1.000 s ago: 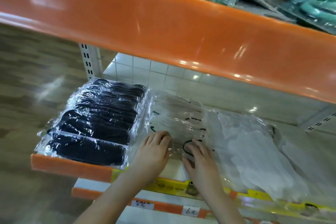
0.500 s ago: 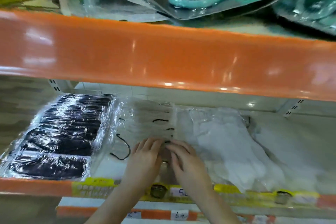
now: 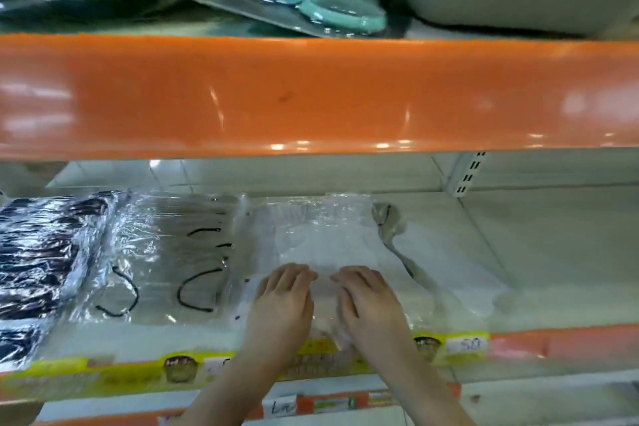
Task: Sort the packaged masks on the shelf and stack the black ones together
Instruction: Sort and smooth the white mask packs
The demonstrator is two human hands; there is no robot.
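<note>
At lower centre of the frame, left hand (image 3: 281,301) and right hand (image 3: 366,301) rest side by side, fingers extended flat, grip released, pressing the white masks pack (image 3: 321,239) on the shelf (image 3: 518,252). Black masks stack (image 3: 41,252) lies at far left; clear-wrapped pack with black ear loops (image 3: 173,252) sits between them.

Black masks (image 3: 45,252) leftmost (shelf (image 3: 518,252)); white masks (image 3: 321,239) beside.

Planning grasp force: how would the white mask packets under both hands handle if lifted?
Likely floppy: the white mask packets are thin, crinkled clear film. Probably slippery, since the film is glossy and they overlap loosely. Probably light for their size, being flat.
</note>
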